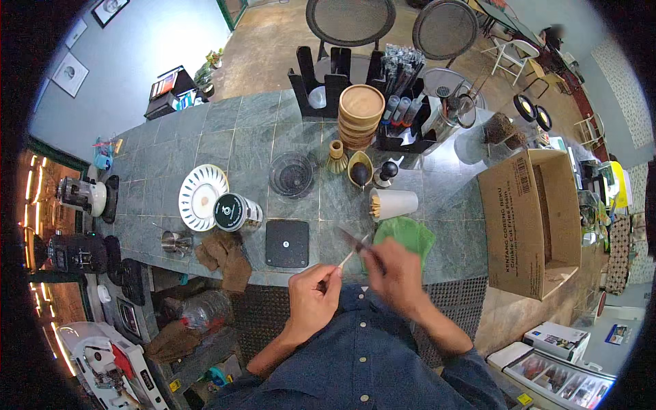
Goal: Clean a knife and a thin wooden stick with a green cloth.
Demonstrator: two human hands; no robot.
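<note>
My left hand [313, 296] pinches a thin wooden stick [347, 260] between thumb and forefinger, its free end pointing up and to the right. In my right hand [397, 279] is a knife [359, 245], blurred, its blade crossing the stick. Both hands are over the front edge of the tiled counter [292, 205]. Behind the right hand lies a crumpled green cloth [417, 238]. A white cup [400, 203] rests on its side just beyond the cloth, with several pale sticks [376, 205] showing at its mouth. To the left of the stick sits a flat black scale [287, 243].
A cardboard box [512, 225] stands on the right. Brown cloth [225, 256], a lidded jar [238, 212] and a slotted white plate [197, 197] are on the left. Farther back are a glass dish [291, 175], a bamboo whisk [337, 156], stacked wooden lids [361, 110] and a tamper [387, 172].
</note>
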